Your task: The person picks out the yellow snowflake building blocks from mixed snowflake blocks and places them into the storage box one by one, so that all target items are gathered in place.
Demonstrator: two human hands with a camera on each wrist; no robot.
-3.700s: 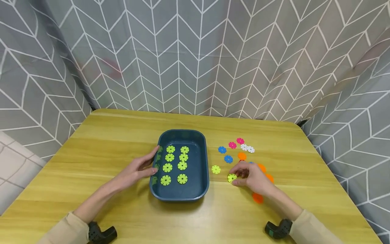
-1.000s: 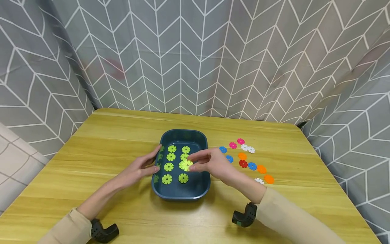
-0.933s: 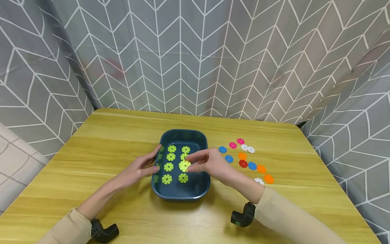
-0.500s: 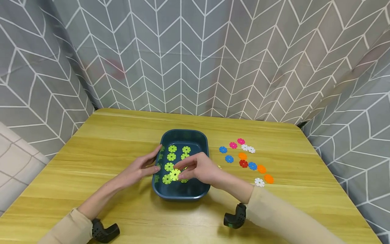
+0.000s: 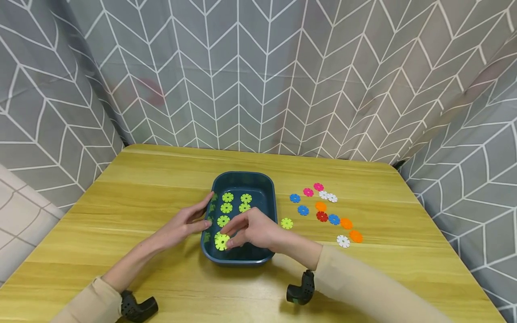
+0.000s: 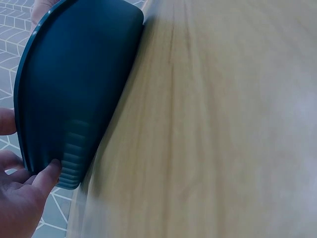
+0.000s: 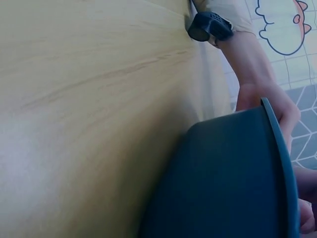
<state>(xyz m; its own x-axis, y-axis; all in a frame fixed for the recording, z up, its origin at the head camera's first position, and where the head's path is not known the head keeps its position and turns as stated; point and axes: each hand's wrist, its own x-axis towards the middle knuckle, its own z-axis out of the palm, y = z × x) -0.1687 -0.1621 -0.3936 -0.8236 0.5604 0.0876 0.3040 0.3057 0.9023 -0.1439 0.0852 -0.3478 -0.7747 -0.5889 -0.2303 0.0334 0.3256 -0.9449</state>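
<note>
A dark blue rectangular tub (image 5: 276,215) stands on the wooden table, several yellow-green notched plastic discs (image 5: 226,207) laid in two columns on its floor. My left hand (image 5: 181,223) holds its left side; in the left wrist view fingers press the outer wall (image 6: 79,64). My right hand (image 5: 256,229) reaches over the right rim and pinches one yellow-green disc (image 5: 221,242) between thumb and fingertips at the tub's front left, overlapping another disc there. Some of the right column is hidden behind that hand. In the right wrist view the tub's side (image 7: 228,183) hides most of the fingers.
Right of the tub lies one yellow-green disc (image 5: 286,223). Farther right are loose blue (image 5: 303,210), pink (image 5: 308,192), white (image 5: 343,241), orange (image 5: 346,223) and red (image 5: 322,216) discs. A patterned grey curtain (image 5: 258,76) hangs behind the table.
My right hand has carried a yellow-green disc from the table into the tub, then left and toward the near end over its discs. The left hand stays on the tub.
</note>
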